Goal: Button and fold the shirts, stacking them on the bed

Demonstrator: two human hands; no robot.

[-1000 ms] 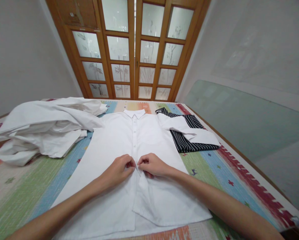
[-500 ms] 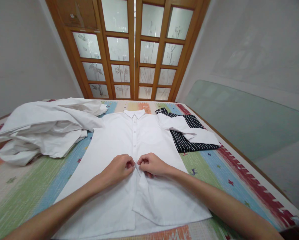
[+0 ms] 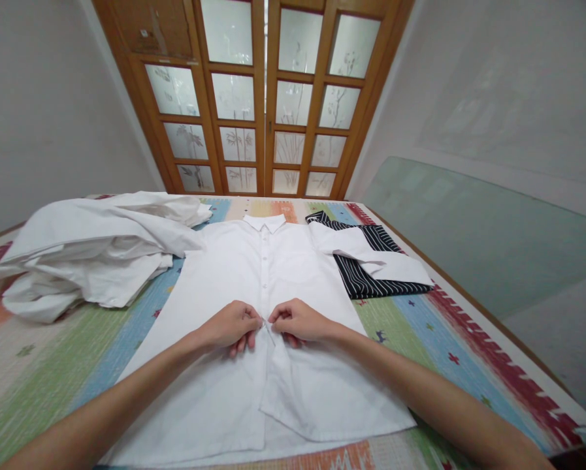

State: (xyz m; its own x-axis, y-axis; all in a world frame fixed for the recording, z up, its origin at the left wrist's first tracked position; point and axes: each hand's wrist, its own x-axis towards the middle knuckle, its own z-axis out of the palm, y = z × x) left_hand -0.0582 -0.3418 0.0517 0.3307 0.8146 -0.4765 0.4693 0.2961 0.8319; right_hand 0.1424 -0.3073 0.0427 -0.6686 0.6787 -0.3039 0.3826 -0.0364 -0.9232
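The desk (image 3: 444, 333), under a colourful striped cover, fills the lower frame. Wooden doors (image 3: 272, 98) with frosted panes stand at top centre. The white shirt (image 3: 238, 281) lies front up in the middle, one sleeve across a black-and-white striped garment (image 3: 358, 284) right of centre; a rumpled white heap (image 3: 101, 238) lies at left. At lower centre, the left hand (image 3: 234, 324) and right hand (image 3: 300, 321) nearly meet, each grip pinching the shirt's front edge below small buttons (image 3: 264, 258).
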